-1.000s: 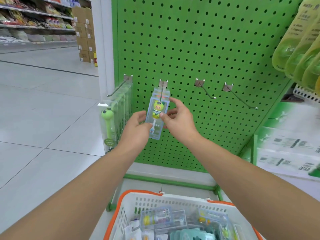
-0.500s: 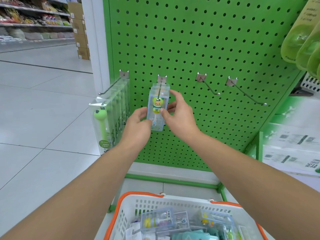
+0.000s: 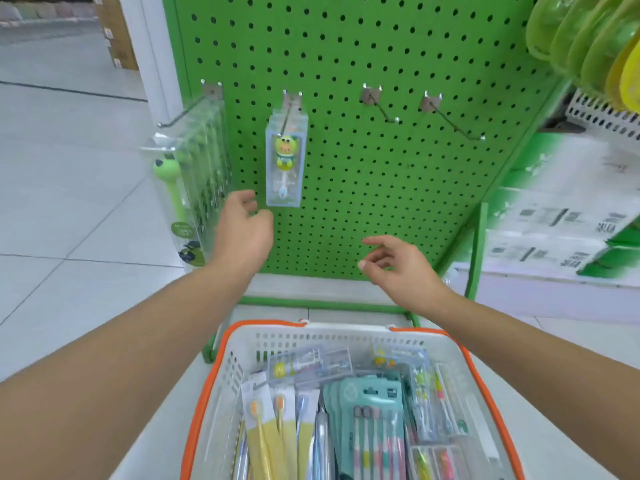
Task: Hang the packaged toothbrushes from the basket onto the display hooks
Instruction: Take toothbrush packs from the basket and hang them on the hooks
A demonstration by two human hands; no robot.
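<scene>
Green pegboard (image 3: 398, 168) up front; below it the basket (image 3: 242, 358) sits full of packs. The toothbrush box (image 3: 284, 161) hangs on the pegboard's second hook. Left hand (image 3: 242, 233) and right hand (image 3: 401, 268), both below the box, fingers loose, gripping nothing.

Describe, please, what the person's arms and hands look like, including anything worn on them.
Both forearms are bare as far as the frame shows: no sleeves, gloves, watch or bracelets. The left hand and right hand show no rings, and the fingernails look short and unpainted.
</scene>
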